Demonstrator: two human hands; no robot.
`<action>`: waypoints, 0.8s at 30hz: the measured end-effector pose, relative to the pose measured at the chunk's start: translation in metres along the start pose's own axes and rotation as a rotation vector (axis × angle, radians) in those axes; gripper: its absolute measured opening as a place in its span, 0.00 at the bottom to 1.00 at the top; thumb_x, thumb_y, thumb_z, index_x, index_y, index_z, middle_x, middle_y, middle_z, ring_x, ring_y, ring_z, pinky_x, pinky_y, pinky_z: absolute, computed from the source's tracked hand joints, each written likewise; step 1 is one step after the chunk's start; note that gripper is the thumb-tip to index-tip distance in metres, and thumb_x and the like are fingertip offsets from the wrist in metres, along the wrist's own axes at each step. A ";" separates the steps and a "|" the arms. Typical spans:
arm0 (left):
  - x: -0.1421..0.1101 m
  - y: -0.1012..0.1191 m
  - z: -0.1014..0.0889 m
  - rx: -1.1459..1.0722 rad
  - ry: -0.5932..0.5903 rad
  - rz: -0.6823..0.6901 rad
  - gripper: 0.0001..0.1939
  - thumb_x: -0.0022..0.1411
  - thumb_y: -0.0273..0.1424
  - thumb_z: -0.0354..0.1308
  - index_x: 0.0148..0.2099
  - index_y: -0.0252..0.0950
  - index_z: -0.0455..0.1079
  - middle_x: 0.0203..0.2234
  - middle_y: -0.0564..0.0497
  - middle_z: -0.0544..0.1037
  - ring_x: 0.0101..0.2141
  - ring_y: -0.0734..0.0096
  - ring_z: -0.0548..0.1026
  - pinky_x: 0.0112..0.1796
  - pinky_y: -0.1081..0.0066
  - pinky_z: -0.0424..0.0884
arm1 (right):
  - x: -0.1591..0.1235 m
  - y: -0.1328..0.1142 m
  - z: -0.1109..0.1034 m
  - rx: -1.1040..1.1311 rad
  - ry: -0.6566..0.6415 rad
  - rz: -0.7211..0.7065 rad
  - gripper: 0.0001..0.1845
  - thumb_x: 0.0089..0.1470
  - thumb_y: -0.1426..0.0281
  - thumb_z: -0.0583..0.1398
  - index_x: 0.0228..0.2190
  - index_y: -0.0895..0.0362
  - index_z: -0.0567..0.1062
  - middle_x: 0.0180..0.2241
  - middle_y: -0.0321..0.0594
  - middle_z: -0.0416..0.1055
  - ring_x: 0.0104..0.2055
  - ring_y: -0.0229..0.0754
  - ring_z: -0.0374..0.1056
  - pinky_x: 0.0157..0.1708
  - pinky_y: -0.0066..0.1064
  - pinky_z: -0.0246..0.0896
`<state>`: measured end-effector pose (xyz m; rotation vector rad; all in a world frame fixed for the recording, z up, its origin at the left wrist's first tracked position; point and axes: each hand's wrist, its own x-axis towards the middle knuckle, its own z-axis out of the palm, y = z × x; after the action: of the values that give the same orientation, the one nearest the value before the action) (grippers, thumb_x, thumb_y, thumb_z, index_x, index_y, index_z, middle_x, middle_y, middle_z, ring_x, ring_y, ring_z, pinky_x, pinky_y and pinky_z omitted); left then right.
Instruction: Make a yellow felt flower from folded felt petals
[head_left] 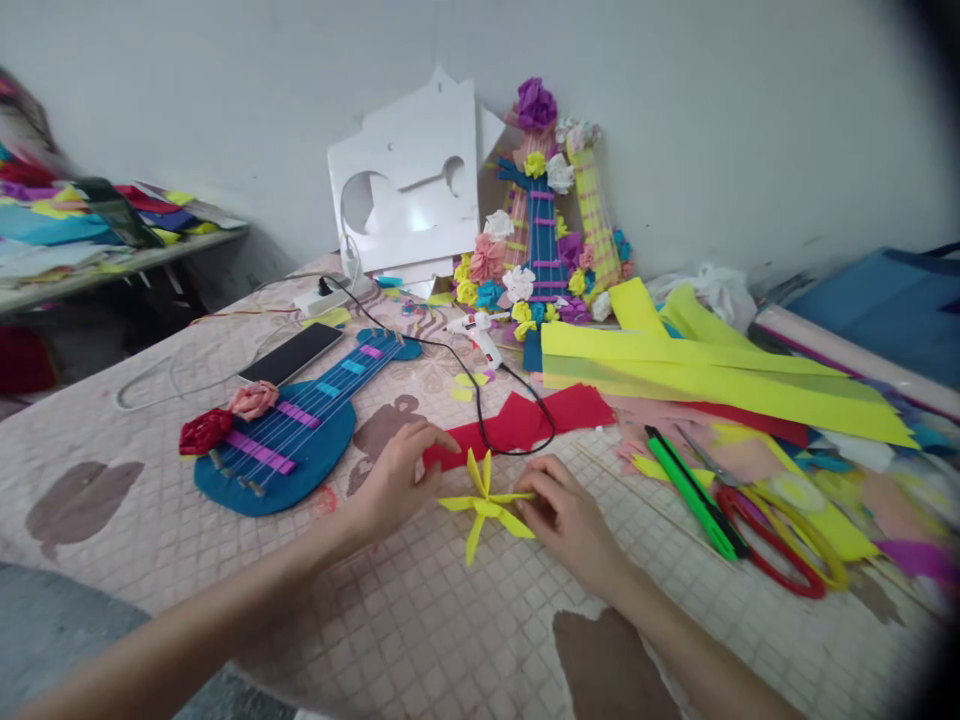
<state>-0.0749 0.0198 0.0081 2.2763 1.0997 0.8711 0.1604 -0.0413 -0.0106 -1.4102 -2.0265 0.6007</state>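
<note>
A yellow paper flower (486, 507) with several narrow folded petals is in front of me, over the patterned tablecloth. My right hand (566, 515) pinches the tip of one petal on its right side. On the other side, my left hand (405, 475) is beside the flower with thumb and index finger apart, holding nothing that I can see. Red crepe paper (517, 422) lies just behind both hands. To the left rests a blue craft guitar (300, 425) with purple and light-blue strips, strings and two paper roses.
A glue gun (480, 338) with a black cable lies behind the red paper. On the right are a green cutter knife (694, 495), scissors (772, 540), a thin stick (652, 505) and yellow paper strips (720, 380). A dark phone (292, 354) lies by the guitar. Decorated guitars (544, 240) lean against the wall.
</note>
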 end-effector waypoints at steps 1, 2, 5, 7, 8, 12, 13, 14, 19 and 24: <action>0.006 -0.003 -0.001 0.061 0.007 -0.010 0.14 0.52 0.18 0.48 0.39 0.36 0.67 0.36 0.48 0.73 0.39 0.66 0.70 0.42 0.66 0.67 | -0.002 0.001 -0.001 0.008 0.006 -0.006 0.07 0.54 0.78 0.53 0.31 0.55 0.68 0.38 0.41 0.62 0.36 0.39 0.65 0.33 0.31 0.63; 0.013 -0.006 -0.002 0.134 -0.005 -0.030 0.12 0.54 0.20 0.49 0.39 0.35 0.67 0.37 0.47 0.73 0.40 0.65 0.70 0.42 0.65 0.67 | -0.004 0.002 -0.002 0.020 0.015 -0.010 0.07 0.54 0.77 0.53 0.31 0.55 0.68 0.38 0.41 0.63 0.36 0.39 0.65 0.32 0.30 0.63; 0.032 -0.012 -0.002 0.347 -0.097 -0.111 0.10 0.56 0.27 0.54 0.42 0.34 0.68 0.39 0.44 0.73 0.41 0.61 0.70 0.42 0.64 0.66 | -0.012 0.007 -0.005 0.051 0.054 -0.002 0.06 0.56 0.75 0.53 0.32 0.55 0.68 0.37 0.41 0.63 0.35 0.39 0.65 0.31 0.30 0.62; 0.041 -0.016 -0.001 0.423 -0.171 -0.169 0.09 0.55 0.28 0.55 0.40 0.33 0.69 0.37 0.44 0.74 0.39 0.61 0.71 0.40 0.65 0.66 | -0.015 0.008 -0.007 0.059 0.082 0.005 0.06 0.56 0.75 0.53 0.32 0.55 0.68 0.36 0.40 0.63 0.35 0.39 0.65 0.31 0.30 0.62; 0.044 -0.017 -0.001 0.435 -0.202 -0.187 0.07 0.55 0.28 0.55 0.37 0.34 0.69 0.34 0.46 0.75 0.37 0.62 0.72 0.38 0.67 0.65 | -0.016 0.009 -0.007 0.061 0.089 0.008 0.05 0.56 0.75 0.53 0.32 0.55 0.68 0.36 0.40 0.63 0.35 0.39 0.65 0.31 0.30 0.62; 0.056 -0.027 0.000 0.405 -0.267 -0.194 0.03 0.52 0.26 0.54 0.29 0.36 0.69 0.26 0.51 0.75 0.29 0.70 0.71 0.30 0.73 0.63 | -0.018 0.008 -0.007 0.056 0.072 0.005 0.05 0.56 0.76 0.53 0.32 0.55 0.68 0.35 0.40 0.63 0.33 0.38 0.64 0.29 0.29 0.60; 0.060 -0.029 0.000 0.402 -0.269 -0.196 0.03 0.52 0.26 0.54 0.29 0.36 0.69 0.26 0.52 0.75 0.28 0.71 0.71 0.30 0.74 0.62 | -0.017 0.008 -0.006 0.055 0.063 0.003 0.05 0.55 0.76 0.53 0.32 0.55 0.68 0.35 0.40 0.64 0.33 0.38 0.64 0.29 0.29 0.60; 0.063 -0.032 0.000 0.403 -0.265 -0.201 0.04 0.52 0.26 0.54 0.30 0.36 0.69 0.27 0.52 0.76 0.29 0.71 0.71 0.30 0.74 0.62 | -0.017 0.008 -0.006 0.056 0.057 0.001 0.05 0.55 0.76 0.53 0.32 0.55 0.68 0.35 0.39 0.64 0.33 0.38 0.64 0.29 0.29 0.60; 0.086 -0.042 -0.003 0.433 -0.211 -0.243 0.06 0.52 0.25 0.51 0.30 0.34 0.69 0.28 0.48 0.75 0.30 0.69 0.72 0.31 0.73 0.62 | -0.018 0.011 -0.006 0.074 0.061 0.003 0.06 0.55 0.77 0.53 0.31 0.55 0.67 0.34 0.39 0.64 0.34 0.38 0.64 0.30 0.28 0.60; 0.092 -0.044 -0.007 0.386 -0.271 -0.230 0.09 0.54 0.31 0.52 0.36 0.35 0.70 0.31 0.49 0.76 0.31 0.70 0.72 0.31 0.74 0.63 | -0.019 0.012 -0.010 0.079 0.054 -0.010 0.06 0.55 0.77 0.53 0.32 0.55 0.67 0.36 0.40 0.64 0.32 0.37 0.63 0.29 0.27 0.60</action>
<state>-0.0586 0.1203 0.0158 2.4091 1.4608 0.2655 0.1805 -0.0551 -0.0148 -1.3553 -1.9451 0.6241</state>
